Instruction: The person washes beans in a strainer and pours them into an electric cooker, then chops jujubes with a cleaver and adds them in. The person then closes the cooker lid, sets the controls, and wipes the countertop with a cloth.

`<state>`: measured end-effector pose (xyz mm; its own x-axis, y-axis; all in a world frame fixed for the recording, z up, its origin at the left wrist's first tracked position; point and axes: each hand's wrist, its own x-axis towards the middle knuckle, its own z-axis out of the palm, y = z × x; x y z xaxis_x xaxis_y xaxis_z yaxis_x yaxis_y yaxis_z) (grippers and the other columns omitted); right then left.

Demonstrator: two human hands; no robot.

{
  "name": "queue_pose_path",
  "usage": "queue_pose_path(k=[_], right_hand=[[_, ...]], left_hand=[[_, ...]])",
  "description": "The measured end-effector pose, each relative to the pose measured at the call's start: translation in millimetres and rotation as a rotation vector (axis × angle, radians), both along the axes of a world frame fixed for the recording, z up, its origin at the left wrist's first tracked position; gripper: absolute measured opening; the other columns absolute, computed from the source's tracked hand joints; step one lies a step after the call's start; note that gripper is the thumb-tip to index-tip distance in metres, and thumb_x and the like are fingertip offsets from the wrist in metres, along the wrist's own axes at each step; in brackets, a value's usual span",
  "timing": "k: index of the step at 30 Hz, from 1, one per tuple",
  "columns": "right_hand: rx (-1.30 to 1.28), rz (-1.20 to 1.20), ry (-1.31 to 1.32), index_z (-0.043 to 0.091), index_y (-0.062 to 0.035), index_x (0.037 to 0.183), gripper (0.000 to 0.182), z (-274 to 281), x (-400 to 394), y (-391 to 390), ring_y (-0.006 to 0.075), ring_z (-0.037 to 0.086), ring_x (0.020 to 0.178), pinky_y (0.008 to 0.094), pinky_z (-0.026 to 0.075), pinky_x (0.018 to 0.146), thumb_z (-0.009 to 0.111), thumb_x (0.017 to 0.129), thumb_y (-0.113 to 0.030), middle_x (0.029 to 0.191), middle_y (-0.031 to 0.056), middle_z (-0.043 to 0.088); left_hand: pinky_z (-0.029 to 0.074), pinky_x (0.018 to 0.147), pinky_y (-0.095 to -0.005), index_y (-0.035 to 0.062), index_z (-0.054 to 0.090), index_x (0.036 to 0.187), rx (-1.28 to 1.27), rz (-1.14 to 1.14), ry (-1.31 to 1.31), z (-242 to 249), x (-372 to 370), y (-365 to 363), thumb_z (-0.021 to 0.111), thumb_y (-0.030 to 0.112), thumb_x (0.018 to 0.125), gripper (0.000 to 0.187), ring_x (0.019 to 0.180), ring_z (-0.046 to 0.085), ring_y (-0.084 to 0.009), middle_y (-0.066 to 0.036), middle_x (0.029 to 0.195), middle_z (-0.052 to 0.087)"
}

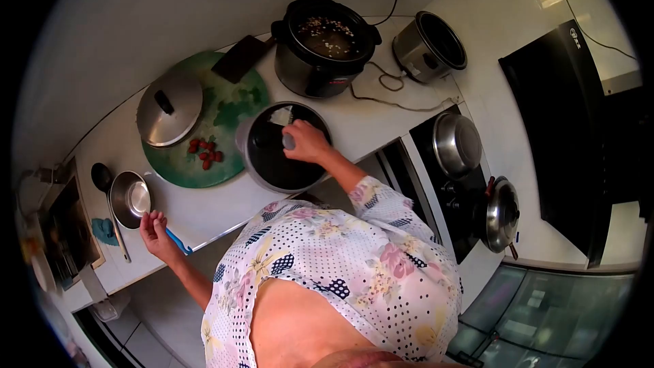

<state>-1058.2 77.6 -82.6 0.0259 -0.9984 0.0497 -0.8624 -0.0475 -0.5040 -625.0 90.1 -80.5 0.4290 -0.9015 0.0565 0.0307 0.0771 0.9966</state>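
My right hand (308, 142) is over the wide grey-rimmed pot (243, 138), its fingers closed round a small pale, rounded thing (289, 141) whose kind I cannot make out. The pot's inside looks dark, with a whitish patch (281, 116) near the far side. My left hand (158, 233) has its fingers curled together by the rim of a small metal bowl-shaped pan (129, 197). Beside that hand a blue handle (178, 240) sticks out towards the counter edge. Whether the left fingers hold anything is hidden.
Red fruits (206, 154) and a metal lid (169, 110) lie on a green round board (221, 99), with a cleaver (240, 58) at its edge. Behind stand an open electric cooker (313, 71) and a smaller one (417, 51). Pans (456, 144) occupy the stove at right; a ladle (101, 177) lies left.
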Motion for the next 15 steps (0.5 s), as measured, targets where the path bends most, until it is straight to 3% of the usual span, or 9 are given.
queue_pose_path(k=[5, 6, 15], right_hand=[[0.031, -0.065, -0.053, 0.058, -0.0086, 0.095, 0.038, 1.6, -92.9, 56.0, 0.0341, 0.054, 0.091, 0.041, 0.046, 0.08, 0.073, 0.063, -0.022, 0.093, 0.0135, 0.054], [0.053, -0.11, -0.046, 0.059, -0.0088, 0.096, 0.04, -5.6, -108.1, 66.1, 0.0343, 0.054, 0.096, 0.0418, 0.046, 0.083, 0.074, 0.061, -0.022, 0.094, 0.015, 0.054], [0.133, -0.341, 0.083, 0.059, -0.0088, 0.097, 0.042, -27.7, -202.1, 105.6, 0.0344, 0.054, 0.096, 0.0419, 0.046, 0.082, 0.076, 0.06, -0.02, 0.096, 0.0145, 0.055]], left_hand=[[0.051, 0.083, -0.0296, -0.0023, 0.049, 0.12, 0.083, -0.089, -0.027, 1.8, -49.7, 1.8, 0.049, 0.005, 0.094, 0.028, 0.091, 0.061, -0.0167, -0.011, 0.104, 0.061], [0.051, 0.083, -0.0296, -0.0024, 0.049, 0.12, 0.082, -0.11, -0.016, 2.2, -57.6, 0.2, 0.049, 0.005, 0.094, 0.028, 0.091, 0.061, -0.0165, -0.011, 0.103, 0.061], [0.052, 0.081, -0.0288, -0.0034, 0.05, 0.119, 0.05, -0.242, -0.058, 10.4, -134.0, -13.7, 0.049, 0.003, 0.093, 0.027, 0.087, 0.061, -0.0161, -0.011, 0.1, 0.061]])
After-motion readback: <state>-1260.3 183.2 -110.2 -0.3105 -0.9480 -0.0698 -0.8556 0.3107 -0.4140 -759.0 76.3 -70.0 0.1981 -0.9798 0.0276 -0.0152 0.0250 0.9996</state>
